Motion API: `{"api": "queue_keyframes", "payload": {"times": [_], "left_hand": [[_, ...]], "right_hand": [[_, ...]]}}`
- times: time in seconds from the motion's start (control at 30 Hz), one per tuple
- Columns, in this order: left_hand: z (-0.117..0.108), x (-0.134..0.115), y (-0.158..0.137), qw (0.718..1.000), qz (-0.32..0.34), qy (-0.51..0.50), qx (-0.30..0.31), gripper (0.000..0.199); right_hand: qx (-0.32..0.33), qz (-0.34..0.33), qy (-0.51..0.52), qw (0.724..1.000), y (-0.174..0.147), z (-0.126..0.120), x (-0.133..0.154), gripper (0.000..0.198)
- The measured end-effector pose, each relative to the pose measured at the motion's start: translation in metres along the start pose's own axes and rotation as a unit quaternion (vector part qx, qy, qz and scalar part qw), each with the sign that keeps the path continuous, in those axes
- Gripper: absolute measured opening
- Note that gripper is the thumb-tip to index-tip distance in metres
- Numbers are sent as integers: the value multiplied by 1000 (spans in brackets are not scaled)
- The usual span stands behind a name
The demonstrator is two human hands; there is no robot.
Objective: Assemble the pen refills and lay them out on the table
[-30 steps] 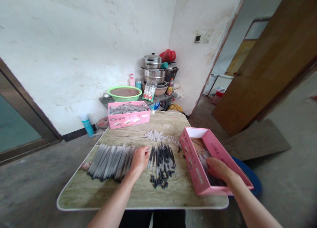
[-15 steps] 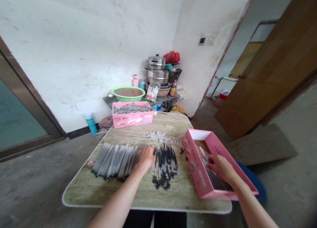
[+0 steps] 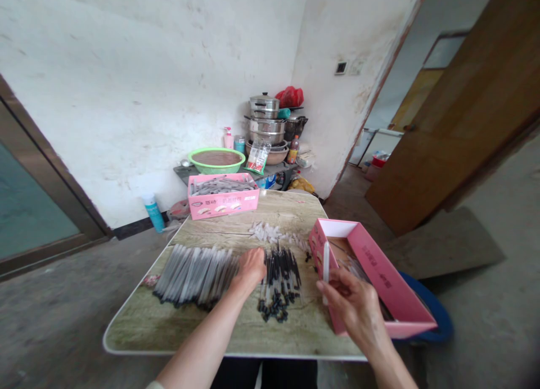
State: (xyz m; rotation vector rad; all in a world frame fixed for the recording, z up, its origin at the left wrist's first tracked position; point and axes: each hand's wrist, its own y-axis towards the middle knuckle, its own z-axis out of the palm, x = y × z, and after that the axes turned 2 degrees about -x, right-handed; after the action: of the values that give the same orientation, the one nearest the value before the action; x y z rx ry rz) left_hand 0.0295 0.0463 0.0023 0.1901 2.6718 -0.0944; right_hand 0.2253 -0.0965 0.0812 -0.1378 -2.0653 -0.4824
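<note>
My right hand (image 3: 356, 304) pinches a translucent white pen barrel (image 3: 326, 262), held upright in front of the near wall of a pink box (image 3: 396, 271). More pen parts lie inside that box. My left hand (image 3: 252, 265) rests knuckles up, its fingers curled down at the left edge of a group of dark pen refills (image 3: 284, 268) with black ends toward me. Whatever its fingertips grip is hidden. Left of it lies a wide row of clear pens (image 3: 196, 273) with black ends. Small whitish translucent pieces (image 3: 265, 231) are heaped behind the refills.
A second pink box (image 3: 223, 203), full of pens, stands at the back left of the wood-patterned table (image 3: 177, 332). Behind are a green basin (image 3: 217, 161) and stacked steel pots (image 3: 265, 124). A blue round stool (image 3: 441, 316) shows under the right box.
My right hand has come out of the right box, moving left and toward me, with a pen barrel now between its fingers. The left hand stays at the refills.
</note>
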Motion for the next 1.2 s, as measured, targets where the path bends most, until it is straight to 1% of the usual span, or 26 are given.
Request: {"api": "queue_keyframes", "payload": {"times": [0.07, 0.13, 0.2, 0.27, 0.3, 0.33, 0.4, 0.43, 0.47, 0.53, 0.6, 0.7, 0.93, 1.03, 1.1, 1.2], "left_hand": [[-2, 3, -1, 1000, -4, -28, -8, 24], [-4, 5, -4, 998, 1, -68, -12, 22], [-7, 6, -10, 993, 20, -113, -8, 22], [-11, 5, -21, 981, 47, -186, 16, 23], [-13, 4, -28, 968, 60, -239, 38, 22], [-16, 4, -36, 944, 73, -313, 69, 21], [-21, 2, -51, 879, 90, -446, 141, 20], [-24, 3, -57, 850, 96, -489, 172, 21], [-26, 3, -62, 829, 100, -513, 197, 21], [-29, 5, -69, 806, 103, -535, 231, 22], [-30, 6, -71, 796, 101, -541, 250, 23], [-31, 7, -71, 792, 100, -542, 264, 23], [-33, 3, -70, 792, 99, -536, 275, 22], [-30, 4, -70, 794, 100, -534, 271, 22], [-29, 4, -69, 793, 97, -538, 268, 22], [-28, 1, -69, 783, 89, -559, 258, 26]], "right_hand": [[23, 29, 61, 997, -7, 14, 2, 26], [48, 65, 123, 989, -11, 26, 1, 28], [68, 98, 190, 975, -10, 36, -1, 30], [82, 122, 254, 956, -7, 44, -5, 31], [82, 131, 282, 947, -5, 47, -6, 31], [81, 139, 306, 938, -3, 50, -8, 31], [64, 151, 344, 924, 2, 55, -10, 31], [52, 155, 360, 919, 4, 58, -10, 30], [40, 157, 373, 914, 6, 60, -11, 30], [13, 158, 393, 906, 11, 63, -12, 29], [-12, 159, 404, 901, 16, 66, -12, 28], [-35, 154, 409, 899, 22, 68, -13, 26], [-47, 154, 406, 900, 24, 67, -12, 26], [-39, 159, 401, 901, 22, 67, -12, 27], [-23, 160, 395, 905, 21, 69, -14, 28], [12, 170, 388, 906, 18, 73, -18, 28]]}}
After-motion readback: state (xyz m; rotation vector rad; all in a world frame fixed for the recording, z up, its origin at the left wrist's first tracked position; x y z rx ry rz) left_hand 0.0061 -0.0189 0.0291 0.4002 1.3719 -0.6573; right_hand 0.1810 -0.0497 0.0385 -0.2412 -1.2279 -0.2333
